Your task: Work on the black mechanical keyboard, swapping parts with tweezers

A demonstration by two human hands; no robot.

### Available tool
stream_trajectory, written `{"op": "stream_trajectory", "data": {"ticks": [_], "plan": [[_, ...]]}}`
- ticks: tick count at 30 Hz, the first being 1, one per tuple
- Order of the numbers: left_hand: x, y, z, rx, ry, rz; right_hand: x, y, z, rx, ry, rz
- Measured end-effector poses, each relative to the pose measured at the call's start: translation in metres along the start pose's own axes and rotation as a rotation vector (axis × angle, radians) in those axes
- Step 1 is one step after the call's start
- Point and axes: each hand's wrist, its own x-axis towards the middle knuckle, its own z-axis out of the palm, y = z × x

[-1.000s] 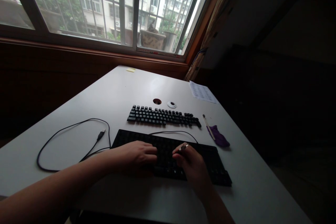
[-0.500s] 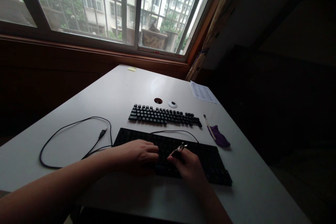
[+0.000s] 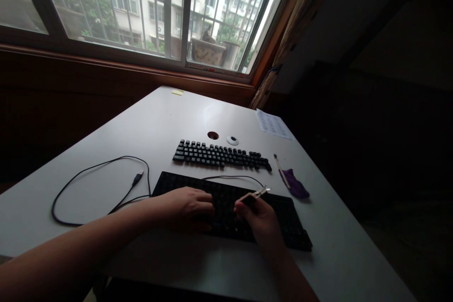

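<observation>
A black keyboard base (image 3: 290, 217) lies at an angle near the front of the desk, its keycaps taken off at least in part; its surface is too dark to make out fully. My left hand (image 3: 191, 203) rests on its left-middle part, fingers bent and close together, the fingertips and thumb largely hidden. In my right hand (image 3: 260, 217), closed above the right-middle of the base, is a small puller tool (image 3: 255, 194) with a dark body and thin metal prongs that point up and right. Behind the base sit rows of loose black keycaps (image 3: 212, 155), laid out in keyboard order.
A black USB cable (image 3: 81, 168) loops on the left of the white desk (image 3: 141, 127). To the right are a brush (image 3: 282, 171) and a purple cloth (image 3: 297, 185). Farther back are a cable hole (image 3: 213, 135), its white ring cover (image 3: 232, 140), a printed paper (image 3: 273, 124) and yellow notes (image 3: 177, 92).
My right hand has shifted slightly right, and the puller has turned so its prongs point more to the right. My left hand has hardly moved.
</observation>
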Motion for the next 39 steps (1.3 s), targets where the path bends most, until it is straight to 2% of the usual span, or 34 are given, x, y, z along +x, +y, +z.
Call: {"op": "stream_trajectory", "data": {"ticks": [4, 9, 13, 17, 21, 24, 28, 35, 39], "plan": [[0.001, -0.002, 0.003, -0.05, 0.075, -0.12, 0.006, -0.012, 0.001, 0.004, -0.053, -0.059], [0.003, -0.005, 0.001, -0.228, 0.183, -0.239, 0.021, -0.028, 0.012, 0.062, -0.129, -0.108], [0.004, -0.01, -0.004, -0.457, 0.273, -0.32, 0.037, -0.038, 0.022, 0.1, -0.177, -0.2], [0.004, -0.015, -0.005, -0.768, 0.311, -0.349, 0.046, -0.042, 0.029, 0.073, -0.139, -0.271], [0.002, -0.018, -0.004, -1.039, 0.292, -0.402, 0.047, -0.036, 0.031, 0.14, -0.167, -0.205], [0.001, -0.02, -0.006, -1.13, 0.261, -0.457, 0.046, -0.029, 0.032, 0.267, -0.196, -0.135], [0.0, -0.021, -0.008, -1.212, 0.255, -0.485, 0.046, -0.022, 0.03, 0.326, -0.231, -0.115], [0.0, -0.02, -0.013, -1.218, 0.183, -0.454, 0.045, -0.019, 0.029, 0.441, -0.312, -0.021], [0.001, -0.017, -0.014, -1.191, 0.155, -0.363, 0.043, -0.019, 0.032, 0.51, -0.335, 0.007]]}}
